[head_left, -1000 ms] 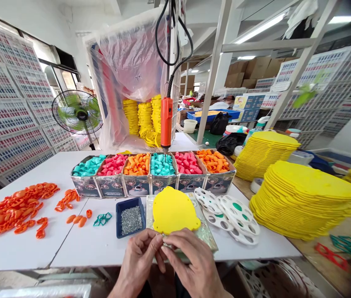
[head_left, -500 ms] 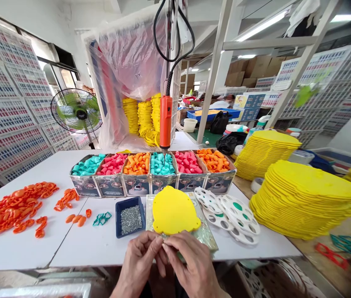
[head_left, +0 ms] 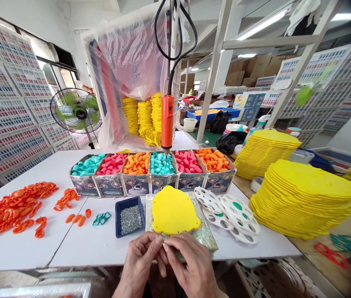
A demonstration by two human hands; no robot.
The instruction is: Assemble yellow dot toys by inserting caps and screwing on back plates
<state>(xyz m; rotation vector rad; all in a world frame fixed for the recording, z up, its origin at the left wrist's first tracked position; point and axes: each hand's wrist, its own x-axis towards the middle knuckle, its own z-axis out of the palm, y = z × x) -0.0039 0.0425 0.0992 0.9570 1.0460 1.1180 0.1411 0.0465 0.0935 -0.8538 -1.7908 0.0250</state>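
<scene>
At the table's near edge my left hand [head_left: 143, 258] and my right hand [head_left: 191, 258] meet, thumbs and forefingers pinched together. Whatever lies between the fingertips is too small to make out. Just beyond them a yellow plastic plate [head_left: 174, 211] with a rounded, lobed outline lies on a plastic-wrapped pad [head_left: 208, 236]. Left of the plate stands a dark blue tray [head_left: 117, 219] holding many small metal screws [head_left: 131, 219]. An orange electric screwdriver [head_left: 167, 120] hangs from a cable above the row of bins, tip down, touched by neither hand.
Cardboard bins [head_left: 136, 186] hold teal, pink and orange plastic pieces. White discs with holes [head_left: 240, 215] lie to the right, beside tall stacks of yellow plates [head_left: 299, 203]. Orange parts [head_left: 17, 207] and teal parts [head_left: 101, 218] are spread at the left. A fan [head_left: 78, 111] stands behind.
The hanging screwdriver has swung very slightly to the right. Both hands keep almost the same pinched pose and place.
</scene>
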